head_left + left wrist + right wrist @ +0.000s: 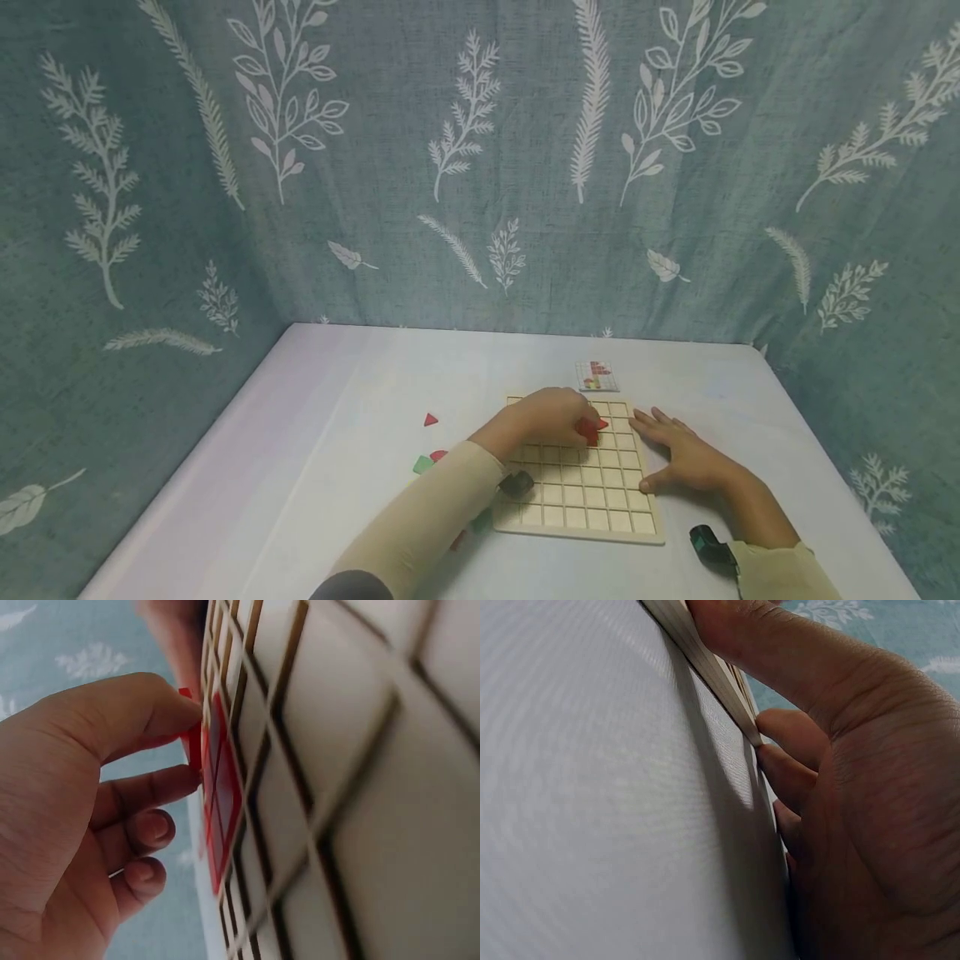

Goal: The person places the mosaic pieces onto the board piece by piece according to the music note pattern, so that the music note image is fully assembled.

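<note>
Over the upper part of a pale wooden grid board (585,496), my left hand (555,414) pinches a thin red piece (193,746) between thumb and finger. The piece stands on edge, close over red pieces (223,799) lying flat in the board's cells. From the head view, the hand covers part of these red pieces (591,432). Along the board's right edge rests my right hand (682,454), fingers spread, thumb and fingertips touching the rim. The right wrist view shows its thumb (742,637) against the board's side.
Left of the board lie a red triangle (431,420), a green piece (423,464) and a red piece (438,455). More pieces, including a green one (482,522), are partly hidden by the left sleeve. A small pattern card (597,379) lies beyond the board on the white table (337,467).
</note>
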`<state>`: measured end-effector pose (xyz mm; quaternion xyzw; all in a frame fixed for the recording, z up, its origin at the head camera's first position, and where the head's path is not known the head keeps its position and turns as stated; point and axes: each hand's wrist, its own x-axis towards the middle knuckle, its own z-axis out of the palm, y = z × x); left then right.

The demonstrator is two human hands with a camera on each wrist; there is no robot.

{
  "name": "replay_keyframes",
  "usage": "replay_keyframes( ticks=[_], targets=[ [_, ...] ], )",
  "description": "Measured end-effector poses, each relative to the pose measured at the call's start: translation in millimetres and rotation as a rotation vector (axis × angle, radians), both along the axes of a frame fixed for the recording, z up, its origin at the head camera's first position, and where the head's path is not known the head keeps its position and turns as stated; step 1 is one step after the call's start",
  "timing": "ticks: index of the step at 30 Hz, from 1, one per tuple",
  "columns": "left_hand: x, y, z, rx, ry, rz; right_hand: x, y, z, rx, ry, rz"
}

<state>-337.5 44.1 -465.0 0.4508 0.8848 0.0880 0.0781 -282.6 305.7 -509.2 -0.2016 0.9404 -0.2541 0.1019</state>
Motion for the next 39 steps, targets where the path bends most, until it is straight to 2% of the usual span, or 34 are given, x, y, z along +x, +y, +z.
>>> replay_keyframes(
  ticks=[5, 10, 19, 31, 39],
  targets=[
    [1.7, 23.0, -2.1, -0.059, 0.038, -0.065, 1.3, 1, -0.4, -0.004, 0.01, 0.012],
    [3.5, 33.4, -2.4, -0.091, 0.074, -0.051, 1.7, 0, 2.0, 0.002, 0.014, 0.013],
    [3.2, 37.6, 1.2, -0.099, 0.067, -0.019, 1.3, -1, 4.9, 0.006, 0.022, 0.012],
    [6.3, 32.2, 4.4, -0.105, 0.11, -0.055, 1.8, -1, 7.2, -0.007, 0.012, 0.03],
    [7.5, 25.6, 5.9, -0.082, 0.078, -0.038, 1.8, -1, 6.5, -0.01, 0.005, 0.034]
  ],
)
